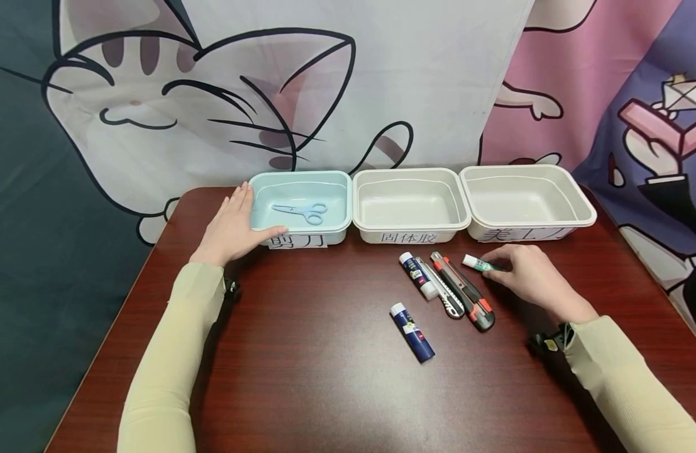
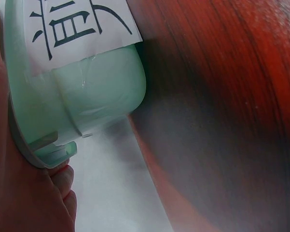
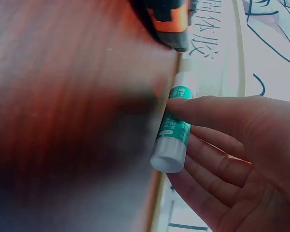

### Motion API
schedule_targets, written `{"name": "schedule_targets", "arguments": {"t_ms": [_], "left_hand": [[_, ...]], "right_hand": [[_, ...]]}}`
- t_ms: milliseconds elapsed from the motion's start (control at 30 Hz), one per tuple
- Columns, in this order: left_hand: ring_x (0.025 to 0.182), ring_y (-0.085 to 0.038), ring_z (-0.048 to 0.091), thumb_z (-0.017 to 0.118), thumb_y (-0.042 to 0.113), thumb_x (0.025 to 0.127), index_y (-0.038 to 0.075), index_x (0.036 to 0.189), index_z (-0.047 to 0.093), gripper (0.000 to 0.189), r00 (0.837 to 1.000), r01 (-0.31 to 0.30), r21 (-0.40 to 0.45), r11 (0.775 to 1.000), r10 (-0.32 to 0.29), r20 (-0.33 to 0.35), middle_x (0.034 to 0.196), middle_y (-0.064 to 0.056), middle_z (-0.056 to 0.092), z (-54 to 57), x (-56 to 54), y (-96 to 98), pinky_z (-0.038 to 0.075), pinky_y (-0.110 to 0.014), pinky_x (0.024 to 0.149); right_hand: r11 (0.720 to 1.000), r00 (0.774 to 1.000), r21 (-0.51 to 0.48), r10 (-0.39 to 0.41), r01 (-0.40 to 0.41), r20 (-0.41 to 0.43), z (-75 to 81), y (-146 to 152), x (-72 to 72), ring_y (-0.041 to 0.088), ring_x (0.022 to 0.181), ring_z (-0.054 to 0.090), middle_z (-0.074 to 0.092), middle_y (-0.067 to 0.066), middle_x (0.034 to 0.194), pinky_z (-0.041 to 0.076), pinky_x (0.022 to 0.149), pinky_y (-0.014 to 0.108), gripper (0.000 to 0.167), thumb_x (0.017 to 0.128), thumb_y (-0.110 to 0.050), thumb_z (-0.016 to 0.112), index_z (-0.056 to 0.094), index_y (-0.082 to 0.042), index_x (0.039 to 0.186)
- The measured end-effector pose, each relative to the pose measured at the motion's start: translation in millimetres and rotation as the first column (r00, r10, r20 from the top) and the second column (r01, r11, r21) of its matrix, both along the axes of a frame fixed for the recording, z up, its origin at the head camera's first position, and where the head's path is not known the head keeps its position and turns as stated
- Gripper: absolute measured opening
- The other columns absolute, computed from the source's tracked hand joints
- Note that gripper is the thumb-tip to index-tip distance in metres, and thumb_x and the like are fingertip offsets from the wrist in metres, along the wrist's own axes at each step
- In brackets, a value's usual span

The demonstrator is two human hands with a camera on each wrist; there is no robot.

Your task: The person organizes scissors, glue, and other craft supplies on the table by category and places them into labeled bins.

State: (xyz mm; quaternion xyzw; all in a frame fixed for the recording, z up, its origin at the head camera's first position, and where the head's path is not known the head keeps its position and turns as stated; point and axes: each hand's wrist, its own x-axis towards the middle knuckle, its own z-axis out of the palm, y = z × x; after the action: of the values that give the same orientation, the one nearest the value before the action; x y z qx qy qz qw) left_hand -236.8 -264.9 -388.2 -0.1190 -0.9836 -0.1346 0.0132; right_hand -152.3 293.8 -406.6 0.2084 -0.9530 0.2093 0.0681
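Observation:
My left hand lies along the left side of the light blue bin, fingers straight and thumb over the front rim. Inside that bin is a pair of blue scissors. A green-and-white glue stick is pinched between the thumb and fingers of my right hand, low over the table. Left of this hand lie a utility knife with orange parts, a slimmer silver utility knife and a blue glue stick, side by side. Another blue glue stick lies nearer.
A middle cream bin and a right cream bin stand in a row beside the blue one, each with a paper label in front. Behind them hangs a printed cloth. The dark wood table carries everything.

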Motion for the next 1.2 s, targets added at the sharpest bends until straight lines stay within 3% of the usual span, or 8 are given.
{"name": "schedule_targets", "arguments": {"t_ms": [233,500,700,900,1200], "left_hand": [[0.154,-0.033,0.005,0.054,0.083,0.084,-0.006,0.16,0.006,0.127,1.0,-0.001,-0.003,1.0,0.001,0.001,0.167,-0.022,0.006,0.5,0.3,0.0,0.005,-0.048,0.124],[0.154,-0.034,0.005,0.053,0.083,0.084,-0.006,0.159,0.005,0.127,1.0,-0.002,0.0,1.0,0.002,0.005,0.167,-0.023,0.005,2.6,1.3,1.0,0.003,-0.047,0.124],[0.154,-0.034,0.004,0.053,0.083,0.084,-0.006,0.159,0.005,0.126,1.0,-0.001,-0.002,1.0,0.001,0.01,0.167,-0.022,0.004,2.8,1.8,1.0,0.004,-0.048,0.124],[0.154,-0.035,0.006,0.053,0.083,0.084,-0.006,0.16,0.006,0.126,1.0,-0.001,-0.003,1.0,0.001,0.007,0.167,-0.022,0.005,1.8,2.2,0.1,0.004,-0.047,0.124],[0.154,-0.035,0.006,0.054,0.083,0.084,-0.006,0.16,0.005,0.127,1.0,0.0,0.001,1.0,0.0,0.011,0.167,-0.021,0.004,2.3,2.0,1.5,0.004,-0.048,0.124]], "right_hand": [[1.0,0.998,0.001,-0.001,0.001,-0.069,20.2,-3.9,0.5,0.018,0.071,0.064,0.073,-0.001,0.082,0.049,0.064,0.04,0.023,0.077,-0.007,0.088,0.08,-0.007,0.098],[1.0,0.997,-0.024,-0.018,0.016,-0.069,60.4,-14.2,-0.7,0.017,0.076,0.067,0.074,0.001,0.089,0.052,0.067,0.037,0.022,0.079,-0.006,0.086,0.081,-0.009,0.101],[0.997,0.994,-0.07,-0.045,0.038,-0.096,85.3,-23.5,-7.9,0.015,0.076,0.07,0.076,0.001,0.091,0.048,0.067,0.014,0.023,0.083,-0.006,0.083,0.081,-0.01,0.105],[0.986,0.991,-0.161,-0.07,0.051,-0.118,97.1,-32.1,-23.9,-0.004,0.072,0.065,0.076,0.008,0.089,0.045,0.065,0.003,0.029,0.085,-0.005,0.082,0.078,-0.005,0.113],[0.936,0.98,-0.294,-0.198,0.192,0.011,101.0,-44.9,-52.3,-0.008,0.071,0.062,0.076,0.01,0.094,0.046,0.06,0.014,0.035,0.09,-0.026,0.081,0.077,-0.012,0.121]]}}
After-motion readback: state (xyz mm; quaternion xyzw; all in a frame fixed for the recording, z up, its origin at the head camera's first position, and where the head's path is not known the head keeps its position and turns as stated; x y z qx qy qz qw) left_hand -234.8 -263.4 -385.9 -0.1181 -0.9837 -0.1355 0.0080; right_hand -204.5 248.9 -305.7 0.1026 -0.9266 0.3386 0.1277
